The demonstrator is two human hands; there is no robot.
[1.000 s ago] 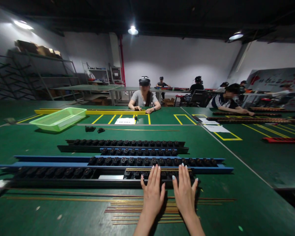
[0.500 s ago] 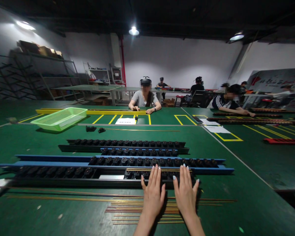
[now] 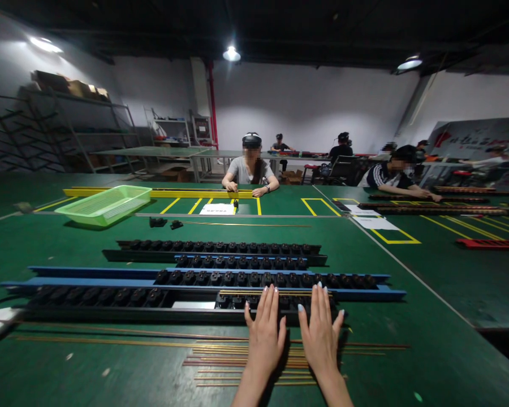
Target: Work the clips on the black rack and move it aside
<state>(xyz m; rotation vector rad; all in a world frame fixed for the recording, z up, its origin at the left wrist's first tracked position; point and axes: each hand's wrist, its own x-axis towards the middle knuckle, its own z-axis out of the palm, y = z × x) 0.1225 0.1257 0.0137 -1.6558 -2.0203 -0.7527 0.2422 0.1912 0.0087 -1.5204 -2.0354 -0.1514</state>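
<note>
Black socket rail is lying across the green workbench, right up against a blue bar. The person's left hand and right hand are spread flat and open, side by side but apart, gripping nothing, with fingertips reaching a thin brass rod lying along the rail. Loose brass rods are lying under the wrists, and a green plastic basket is sitting well off to the left.
</note>
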